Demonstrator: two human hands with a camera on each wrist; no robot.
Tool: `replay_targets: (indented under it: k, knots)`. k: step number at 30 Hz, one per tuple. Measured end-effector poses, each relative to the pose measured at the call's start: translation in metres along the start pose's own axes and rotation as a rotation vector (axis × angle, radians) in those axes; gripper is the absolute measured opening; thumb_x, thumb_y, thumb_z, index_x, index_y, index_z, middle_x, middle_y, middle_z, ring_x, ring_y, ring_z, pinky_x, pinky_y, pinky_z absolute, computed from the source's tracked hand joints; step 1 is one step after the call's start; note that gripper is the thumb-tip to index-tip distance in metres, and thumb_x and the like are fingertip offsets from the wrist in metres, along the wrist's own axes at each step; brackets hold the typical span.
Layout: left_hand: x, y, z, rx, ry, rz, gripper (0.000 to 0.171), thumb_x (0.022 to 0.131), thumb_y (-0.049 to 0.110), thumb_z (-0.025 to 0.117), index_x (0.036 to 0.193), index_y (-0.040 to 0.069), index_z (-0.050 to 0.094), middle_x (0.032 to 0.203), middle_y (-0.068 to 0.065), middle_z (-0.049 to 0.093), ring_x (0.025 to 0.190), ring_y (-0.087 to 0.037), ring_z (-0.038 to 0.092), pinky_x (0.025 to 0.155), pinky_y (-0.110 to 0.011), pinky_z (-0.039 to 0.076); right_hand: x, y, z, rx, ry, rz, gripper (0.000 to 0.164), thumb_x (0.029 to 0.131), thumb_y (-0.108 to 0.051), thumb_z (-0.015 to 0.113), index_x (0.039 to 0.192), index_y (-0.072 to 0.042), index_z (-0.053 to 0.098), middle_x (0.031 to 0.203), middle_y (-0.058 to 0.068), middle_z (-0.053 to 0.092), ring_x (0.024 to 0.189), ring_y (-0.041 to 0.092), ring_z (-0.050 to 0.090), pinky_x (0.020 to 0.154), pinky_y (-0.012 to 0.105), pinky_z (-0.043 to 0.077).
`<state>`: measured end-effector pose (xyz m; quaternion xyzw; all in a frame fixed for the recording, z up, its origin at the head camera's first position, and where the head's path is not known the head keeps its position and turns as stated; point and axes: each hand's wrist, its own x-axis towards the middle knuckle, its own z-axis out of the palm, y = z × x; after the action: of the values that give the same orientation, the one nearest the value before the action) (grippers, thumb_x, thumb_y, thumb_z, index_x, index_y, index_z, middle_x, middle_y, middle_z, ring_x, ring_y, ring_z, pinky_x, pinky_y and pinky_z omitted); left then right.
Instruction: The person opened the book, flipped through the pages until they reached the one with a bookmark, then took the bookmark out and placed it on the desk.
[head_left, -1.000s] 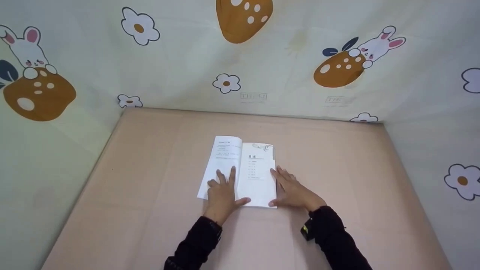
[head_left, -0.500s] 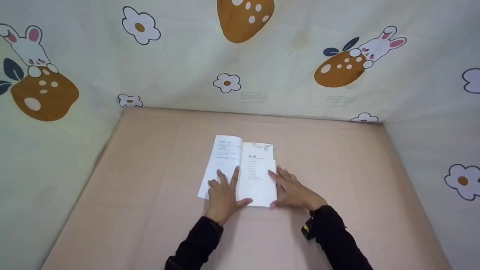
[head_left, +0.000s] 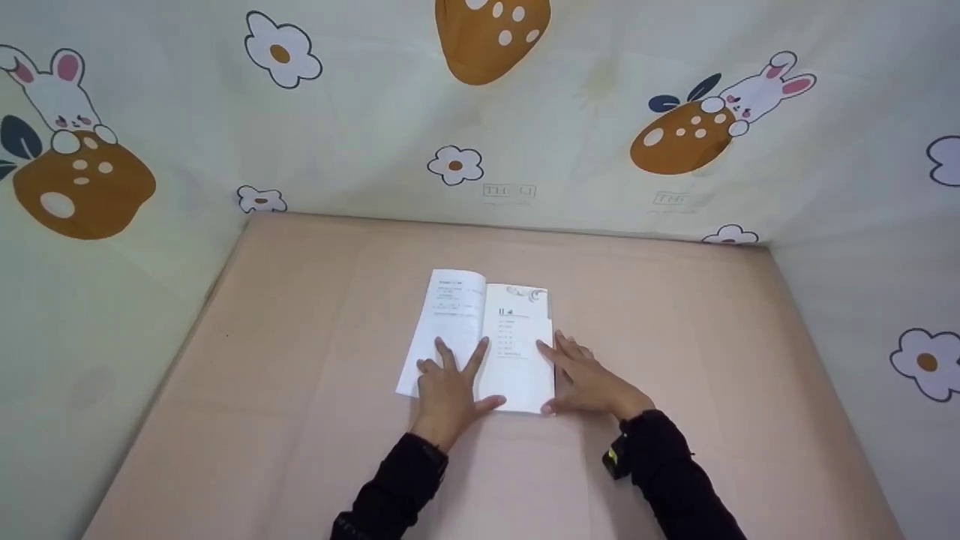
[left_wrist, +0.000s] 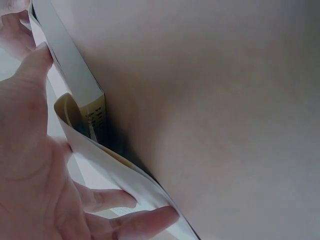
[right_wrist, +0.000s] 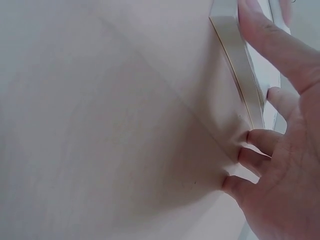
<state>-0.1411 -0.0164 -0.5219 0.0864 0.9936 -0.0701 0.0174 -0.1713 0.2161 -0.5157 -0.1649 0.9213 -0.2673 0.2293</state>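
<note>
An open book lies on the table with printed text on both pages. My left hand is spread over the lower left page, its index finger at the fold and its thumb on the lower right page. At the right edge, my right hand rests its thumb and index finger on the page. Its other fingertips touch the table beside the book, as the right wrist view shows. In the left wrist view, the left page bows up at the spine, and a yellowish strip of cover shows beneath the page block.
A pinkish-beige cover spreads over the table. Pale fabric walls printed with rabbits, flowers and brown fruit enclose it at the back and both sides. Both forearms wear dark sleeves.
My left index finger has slid a little right, from the left page to the fold. The right index finger has shifted slightly inward on its page; the book lies almost where it was.
</note>
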Motion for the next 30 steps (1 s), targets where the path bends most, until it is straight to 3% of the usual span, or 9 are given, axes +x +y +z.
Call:
replay_targets:
  k: [7,14,24,30]
  knots:
    - [-0.0017,0.0023,-0.0017,0.029,-0.026,0.002,0.082,0.073,0.083,0.034,0.144,0.043,0.028,0.136,-0.031,0.042,0.105,-0.048,0.057,0.063,-0.032,0.055,0.0003,-0.0013,0.0022,0.015,0.014,0.006,0.100,0.068,-0.045,0.078,0.148,-0.019,0.025,0.156,0.018,0.002,0.142,0.040,0.003,0.111,0.060,0.013]
    - [-0.0035,0.0025,-0.0027,-0.007,0.011,0.009,0.091,0.066,0.086,0.036,0.143,0.038,0.033,0.134,-0.034,0.043,0.103,-0.052,0.057,0.077,-0.042,0.054,0.0019,-0.0023,0.0039,-0.006,0.046,-0.018,0.096,0.068,-0.042,0.079,0.146,-0.013,0.030,0.154,0.023,0.008,0.141,0.043,0.009,0.111,0.058,0.013]
    - [-0.0027,0.0028,-0.0063,-0.086,-0.086,0.025,0.107,0.058,0.090,0.045,0.146,0.033,0.028,0.139,-0.039,0.032,0.110,-0.057,0.049,0.088,-0.051,0.048,0.0044,-0.0028,0.0063,-0.025,0.084,-0.045,0.094,0.070,-0.046,0.076,0.144,-0.006,0.033,0.152,0.028,0.011,0.137,0.047,0.014,0.109,0.060,0.017]
    - [-0.0015,0.0030,-0.0065,-0.074,-0.099,0.026,0.106,0.059,0.090,0.043,0.147,0.033,0.027,0.139,-0.039,0.032,0.111,-0.056,0.049,0.084,-0.048,0.050,0.0051,-0.0051,0.0075,-0.033,0.107,-0.033,0.092,0.071,-0.045,0.076,0.143,-0.006,0.035,0.151,0.029,0.014,0.136,0.048,0.016,0.109,0.059,0.018]
